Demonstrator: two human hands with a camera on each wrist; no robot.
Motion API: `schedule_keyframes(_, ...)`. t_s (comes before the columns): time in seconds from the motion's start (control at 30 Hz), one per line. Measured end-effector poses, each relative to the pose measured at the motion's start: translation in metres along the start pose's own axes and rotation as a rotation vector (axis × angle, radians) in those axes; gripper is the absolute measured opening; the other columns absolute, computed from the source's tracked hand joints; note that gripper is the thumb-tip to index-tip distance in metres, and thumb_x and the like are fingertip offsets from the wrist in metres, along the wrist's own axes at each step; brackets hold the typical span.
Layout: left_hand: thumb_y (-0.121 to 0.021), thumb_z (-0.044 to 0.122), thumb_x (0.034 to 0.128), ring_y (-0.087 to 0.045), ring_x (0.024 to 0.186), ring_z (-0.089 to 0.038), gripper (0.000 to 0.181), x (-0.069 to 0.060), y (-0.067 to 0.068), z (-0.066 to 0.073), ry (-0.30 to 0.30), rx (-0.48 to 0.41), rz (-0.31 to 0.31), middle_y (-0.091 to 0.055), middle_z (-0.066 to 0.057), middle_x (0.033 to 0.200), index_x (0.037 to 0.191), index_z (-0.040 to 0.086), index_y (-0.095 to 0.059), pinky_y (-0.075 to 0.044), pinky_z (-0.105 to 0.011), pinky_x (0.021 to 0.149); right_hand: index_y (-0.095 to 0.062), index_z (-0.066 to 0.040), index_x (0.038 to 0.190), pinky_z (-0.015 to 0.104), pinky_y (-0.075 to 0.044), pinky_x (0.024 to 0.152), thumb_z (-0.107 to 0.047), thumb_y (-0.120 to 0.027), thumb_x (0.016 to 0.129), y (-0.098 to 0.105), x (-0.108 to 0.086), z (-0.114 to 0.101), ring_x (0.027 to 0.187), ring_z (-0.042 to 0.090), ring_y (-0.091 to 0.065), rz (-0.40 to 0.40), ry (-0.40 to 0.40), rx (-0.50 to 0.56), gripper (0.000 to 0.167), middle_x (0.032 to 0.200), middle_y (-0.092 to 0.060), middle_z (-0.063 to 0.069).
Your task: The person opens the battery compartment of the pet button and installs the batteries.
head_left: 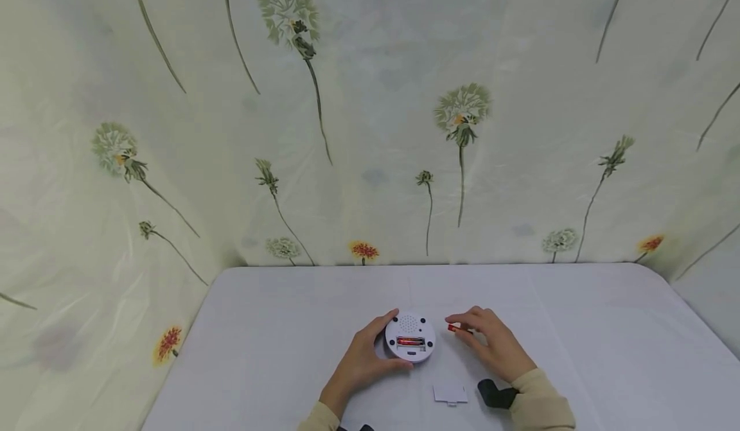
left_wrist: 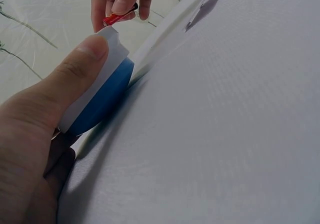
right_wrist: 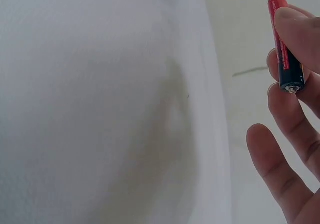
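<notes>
My left hand [head_left: 367,354] grips a round white device [head_left: 409,324] by its edge, thumb at the near side and fingers at the far side. Its underside faces up, with a perforated speaker grille, dark round feet and an uncovered battery compartment. A red battery [head_left: 410,341] lies in that compartment; whether another lies beside it I cannot tell. The left wrist view shows a blue part [left_wrist: 107,99] on the device's lower side. Just right of the device, my right hand [head_left: 491,341] pinches a red and black battery [right_wrist: 286,46] between thumb and fingers, above the table.
A small white battery cover [head_left: 449,394] with a tab lies on the white-covered table [head_left: 260,354], nearer than the device. Black wrist gear [head_left: 496,395] sits at the right sleeve. A flower-patterned curtain [head_left: 376,129] hangs behind the table's far edge.
</notes>
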State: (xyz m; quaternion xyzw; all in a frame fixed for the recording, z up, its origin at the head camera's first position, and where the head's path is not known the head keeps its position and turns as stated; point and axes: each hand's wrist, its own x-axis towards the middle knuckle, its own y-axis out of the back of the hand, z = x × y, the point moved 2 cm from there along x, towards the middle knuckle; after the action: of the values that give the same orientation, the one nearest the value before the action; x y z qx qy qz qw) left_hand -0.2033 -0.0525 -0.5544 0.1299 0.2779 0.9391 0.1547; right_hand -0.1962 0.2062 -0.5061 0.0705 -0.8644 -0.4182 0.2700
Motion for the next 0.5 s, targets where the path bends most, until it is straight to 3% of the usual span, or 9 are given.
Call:
schedule_keyframes(0.3, -0.08, 0.054, 0.0629, -0.042, 0.134, -0.009, 0.097, 0.001, 0.001, 0.0, -0.025, 0.003, 0.008, -0.045, 0.012, 0.142, 0.145, 0.028, -0.037, -0.037, -0.037, 0.112, -0.067, -0.022, 0.116, 0.02, -0.043, 0.07, -0.006, -0.067, 0.085, -0.004, 0.004, -0.015, 0.086, 0.002, -0.046, 0.011, 0.11, 0.04, 0.034, 0.089, -0.055, -0.016)
schedule_keyframes(0.5, -0.08, 0.053, 0.0636, -0.042, 0.134, -0.009, 0.096, 0.001, 0.001, -0.001, -0.034, -0.01, 0.008, -0.045, 0.012, 0.142, 0.145, 0.027, -0.037, -0.037, -0.036, 0.112, -0.066, -0.021, 0.113, 0.02, -0.046, 0.075, -0.011, -0.064, 0.089, -0.006, 0.006, -0.016, 0.091, 0.0, -0.05, -0.015, 0.124, 0.066, 0.026, 0.093, -0.06, -0.012)
